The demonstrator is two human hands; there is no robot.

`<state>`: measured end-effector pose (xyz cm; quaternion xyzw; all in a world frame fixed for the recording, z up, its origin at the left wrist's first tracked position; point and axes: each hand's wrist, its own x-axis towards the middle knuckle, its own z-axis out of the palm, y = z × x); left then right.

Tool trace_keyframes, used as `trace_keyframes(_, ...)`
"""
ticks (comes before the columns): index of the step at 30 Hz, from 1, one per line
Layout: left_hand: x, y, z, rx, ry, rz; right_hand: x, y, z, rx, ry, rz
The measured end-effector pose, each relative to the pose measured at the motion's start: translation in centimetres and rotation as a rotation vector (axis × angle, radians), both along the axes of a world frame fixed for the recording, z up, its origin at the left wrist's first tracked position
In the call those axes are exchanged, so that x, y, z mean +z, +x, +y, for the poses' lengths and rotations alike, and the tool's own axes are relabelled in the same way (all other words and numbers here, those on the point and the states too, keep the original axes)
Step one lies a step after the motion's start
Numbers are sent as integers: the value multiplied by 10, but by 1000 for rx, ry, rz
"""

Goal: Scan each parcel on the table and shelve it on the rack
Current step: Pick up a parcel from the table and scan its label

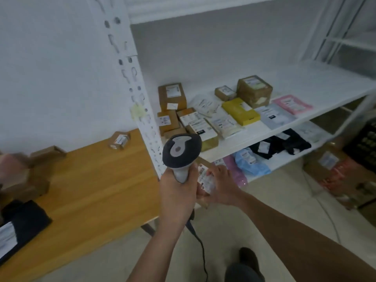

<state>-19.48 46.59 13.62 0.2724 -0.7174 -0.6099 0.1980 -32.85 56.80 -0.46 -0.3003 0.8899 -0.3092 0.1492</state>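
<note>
While your left hand [179, 192] curls round the grip of the grey scanner [181, 152], your right hand [220, 187] pinches a small labelled parcel [206, 179] just beside it, off the table's right edge and in front of the white rack [301, 82]. To your left the wooden table [97, 180] carries a small box [120, 141] near the wall, blurred cardboard boxes [30, 174] and a dark mailer [20, 226] (its label faces up). On the rack, 2 shelves hold brown boxes, a yellow box [240, 111], pink and black mailers, with more cartons [333, 171] on the pale tiled floor at right.
</note>
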Motion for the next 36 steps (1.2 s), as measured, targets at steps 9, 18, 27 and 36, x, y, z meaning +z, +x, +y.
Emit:
trace_keyframes(9,-5,-125,81,45,-28,43,7,-131,80,-121,-91,13)
trace_keyframes(18,-12,-250,174,46,103,39,0,-272,167,-325,-94,43)
trace_keyframes(27,-13,-317,194,-28,98,40,14,-338,199,-553,-122,72)
trace_keyframes(36,-13,-376,223,-206,88,38,27,-398,245,-699,-134,137)
